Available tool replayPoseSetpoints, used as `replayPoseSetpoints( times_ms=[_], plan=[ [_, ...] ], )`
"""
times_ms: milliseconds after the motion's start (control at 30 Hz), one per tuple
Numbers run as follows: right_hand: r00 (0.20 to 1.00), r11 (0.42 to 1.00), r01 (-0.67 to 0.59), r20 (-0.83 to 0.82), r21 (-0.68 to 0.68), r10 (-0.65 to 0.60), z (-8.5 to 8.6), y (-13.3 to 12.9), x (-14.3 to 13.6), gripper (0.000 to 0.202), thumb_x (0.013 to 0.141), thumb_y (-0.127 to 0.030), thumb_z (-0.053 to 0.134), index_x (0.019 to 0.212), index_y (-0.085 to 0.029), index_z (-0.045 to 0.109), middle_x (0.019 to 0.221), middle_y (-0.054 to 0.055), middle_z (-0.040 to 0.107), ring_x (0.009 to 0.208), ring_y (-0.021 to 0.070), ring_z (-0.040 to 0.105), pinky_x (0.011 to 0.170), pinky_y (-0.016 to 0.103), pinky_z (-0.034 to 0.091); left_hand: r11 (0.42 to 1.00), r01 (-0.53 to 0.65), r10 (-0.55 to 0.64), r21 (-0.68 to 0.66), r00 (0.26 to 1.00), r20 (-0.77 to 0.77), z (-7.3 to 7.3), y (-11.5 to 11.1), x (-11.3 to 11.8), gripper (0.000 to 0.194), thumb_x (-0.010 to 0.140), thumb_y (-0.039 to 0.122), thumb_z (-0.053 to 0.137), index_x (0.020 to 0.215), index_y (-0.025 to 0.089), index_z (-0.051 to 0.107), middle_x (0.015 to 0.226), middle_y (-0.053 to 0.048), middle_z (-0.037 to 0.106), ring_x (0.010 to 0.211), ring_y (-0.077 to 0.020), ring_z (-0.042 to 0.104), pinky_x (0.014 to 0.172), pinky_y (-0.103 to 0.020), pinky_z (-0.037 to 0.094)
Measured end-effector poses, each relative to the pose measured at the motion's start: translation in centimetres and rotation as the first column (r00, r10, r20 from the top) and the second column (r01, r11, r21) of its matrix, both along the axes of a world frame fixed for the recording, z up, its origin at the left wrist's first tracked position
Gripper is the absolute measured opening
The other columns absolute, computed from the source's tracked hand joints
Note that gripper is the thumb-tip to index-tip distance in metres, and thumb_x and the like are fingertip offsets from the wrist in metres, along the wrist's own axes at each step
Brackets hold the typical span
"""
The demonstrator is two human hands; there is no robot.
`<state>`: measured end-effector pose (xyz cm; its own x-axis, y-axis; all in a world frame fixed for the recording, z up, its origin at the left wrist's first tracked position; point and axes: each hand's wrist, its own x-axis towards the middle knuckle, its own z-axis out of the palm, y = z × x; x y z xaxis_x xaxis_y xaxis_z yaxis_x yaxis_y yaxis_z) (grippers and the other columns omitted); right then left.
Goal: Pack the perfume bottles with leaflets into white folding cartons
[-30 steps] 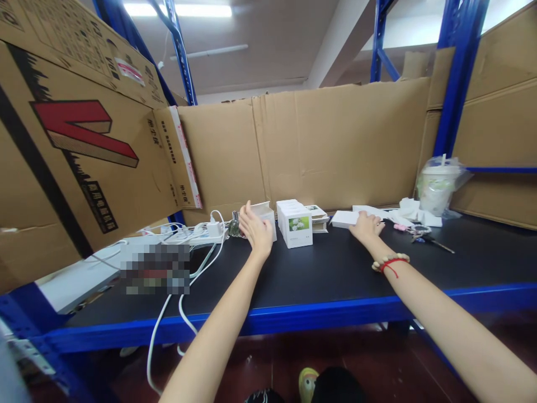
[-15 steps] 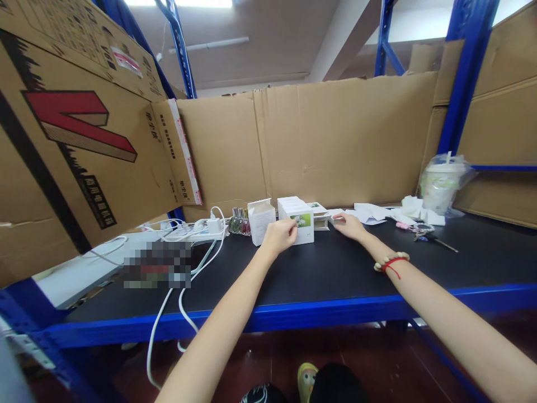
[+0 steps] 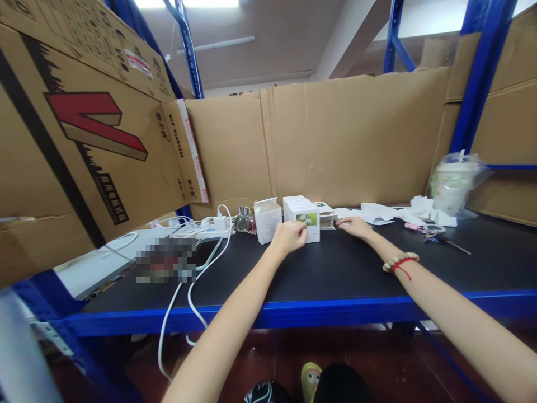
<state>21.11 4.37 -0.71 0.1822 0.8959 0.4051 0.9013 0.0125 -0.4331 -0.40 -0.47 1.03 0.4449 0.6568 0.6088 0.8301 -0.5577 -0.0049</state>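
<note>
My left hand [image 3: 290, 236] is closed, its curled fingers against the front of a white box [image 3: 311, 217] with a green flower picture. What those fingers hold, if anything, is hidden. Several similar white boxes stand in a row behind that one. To its right lies another white box [image 3: 328, 221] on its side, its end facing me. My right hand [image 3: 356, 227] is beside this lying box, palm down, fingers stretched left towards its end. Left of the row stands a white box [image 3: 267, 222] with its top flap up. Small glass bottles [image 3: 245, 220] with shiny caps stand left of that.
White papers [image 3: 377, 212] lie behind my right hand. A bagged lidded cup with a straw [image 3: 455, 184] and keys [image 3: 436, 234] are at the right. A power strip [image 3: 220, 225] and white cables [image 3: 188, 296] are at the left. Cardboard [image 3: 356, 129] walls the black shelf top.
The view has shifted slightly, so everything sits a little further right. My right hand's fingers lie lower and flatter by the lying box. My left hand stays at the white box's front.
</note>
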Motion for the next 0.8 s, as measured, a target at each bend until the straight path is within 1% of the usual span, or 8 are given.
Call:
replayPoseSetpoints(
  times_ms=[133, 233, 333, 433, 533, 700, 767, 800],
  plan=[
    [0.999, 0.995, -0.043, 0.000, -0.090, 0.044, -0.1, 0.3, -0.5, 0.031, 0.067, -0.020, 0.054, 0.093, -0.027, 0.069, 0.110, 0.003, 0.065, 0.109, 0.0274, 0.054, 0.090, 0.042, 0.041, 1.000, -0.008, 0.008, -0.028, 1.000, -0.013, 0.1, -0.2, 0.1, 0.022, 0.074, 0.010, 0.043, 0.061, 0.017, 0.059, 0.068, -0.003, 0.067, 0.067, -0.0151, 0.061, 0.050, -0.023, 0.030],
    [0.997, 0.990, -0.081, 0.006, -0.112, 0.082, -0.2, 0.5, -0.6, 0.031, 0.067, -0.017, 0.055, 0.092, -0.027, 0.069, 0.117, 0.001, 0.061, 0.115, 0.0272, 0.050, 0.095, 0.044, 0.037, 0.999, -0.010, 0.009, -0.033, 1.000, -0.009, 0.1, -0.2, 0.1, 0.022, 0.074, 0.010, 0.043, 0.062, 0.017, 0.060, 0.069, -0.003, 0.067, 0.068, -0.0152, 0.061, 0.051, -0.022, 0.031],
    [0.996, 0.990, -0.088, 0.001, -0.109, 0.089, -0.3, 0.8, -0.6, 0.026, 0.066, -0.018, 0.055, 0.088, -0.025, 0.068, 0.115, 0.004, 0.062, 0.112, 0.0291, 0.051, 0.096, 0.048, 0.035, 0.999, -0.021, 0.020, -0.037, 1.000, -0.010, 0.2, -0.1, 0.0, 0.022, 0.074, 0.011, 0.042, 0.063, 0.017, 0.061, 0.070, -0.003, 0.068, 0.069, -0.0155, 0.062, 0.051, -0.023, 0.032],
    [0.996, 0.992, -0.090, -0.012, -0.083, 0.090, -0.6, 1.0, -0.6, 0.021, 0.066, -0.019, 0.056, 0.083, -0.023, 0.067, 0.104, 0.005, 0.067, 0.104, 0.0277, 0.057, 0.093, 0.046, 0.038, 0.999, -0.023, 0.022, -0.036, 1.000, -0.010, 0.2, -0.1, -0.1, 0.022, 0.074, 0.010, 0.042, 0.064, 0.017, 0.061, 0.071, -0.003, 0.068, 0.070, -0.0158, 0.062, 0.053, -0.023, 0.033],
    [0.997, 0.997, -0.070, -0.025, -0.028, 0.069, -0.5, 1.0, -0.5, 0.018, 0.066, -0.021, 0.055, 0.080, -0.022, 0.066, 0.096, 0.005, 0.068, 0.097, 0.0261, 0.059, 0.087, 0.044, 0.042, 1.000, -0.017, 0.017, -0.025, 1.000, 0.007, 0.1, 0.1, -0.3, 0.023, 0.074, 0.011, 0.042, 0.062, 0.018, 0.060, 0.070, -0.003, 0.067, 0.069, -0.0152, 0.061, 0.054, -0.022, 0.034],
    [0.997, 0.991, 0.042, -0.063, 0.125, -0.034, 0.6, 0.2, -0.7, 0.036, 0.069, -0.024, 0.049, 0.103, -0.018, 0.059, 0.116, 0.012, 0.057, 0.111, 0.0287, 0.049, 0.093, 0.047, 0.034, 0.999, -0.051, 0.052, -0.010, 0.997, 0.063, 0.2, 0.1, -0.4, 0.021, 0.074, 0.012, 0.043, 0.062, 0.018, 0.059, 0.066, -0.002, 0.066, 0.066, -0.0148, 0.061, 0.053, -0.022, 0.034],
    [0.994, 0.967, 0.085, -0.092, 0.239, -0.065, 1.1, -0.3, -1.1, 0.041, 0.069, -0.023, 0.048, 0.109, -0.016, 0.055, 0.119, 0.013, 0.054, 0.113, 0.0288, 0.046, 0.096, 0.049, 0.030, 0.998, -0.059, 0.059, -0.003, 0.994, 0.088, 0.2, 0.0, -0.4, 0.021, 0.074, 0.012, 0.042, 0.063, 0.018, 0.059, 0.066, -0.002, 0.066, 0.065, -0.0148, 0.061, 0.053, -0.022, 0.034],
    [0.990, 0.933, 0.110, -0.119, 0.343, -0.073, 1.3, -0.7, -1.4, 0.042, 0.069, -0.022, 0.047, 0.110, -0.015, 0.055, 0.118, 0.013, 0.054, 0.112, 0.0288, 0.045, 0.096, 0.050, 0.029, 0.998, -0.055, 0.055, 0.001, 0.993, 0.103, 0.2, 0.0, -0.4, 0.020, 0.074, 0.012, 0.042, 0.065, 0.018, 0.059, 0.066, -0.002, 0.065, 0.065, -0.0146, 0.061, 0.054, -0.022, 0.035]
  ],
)
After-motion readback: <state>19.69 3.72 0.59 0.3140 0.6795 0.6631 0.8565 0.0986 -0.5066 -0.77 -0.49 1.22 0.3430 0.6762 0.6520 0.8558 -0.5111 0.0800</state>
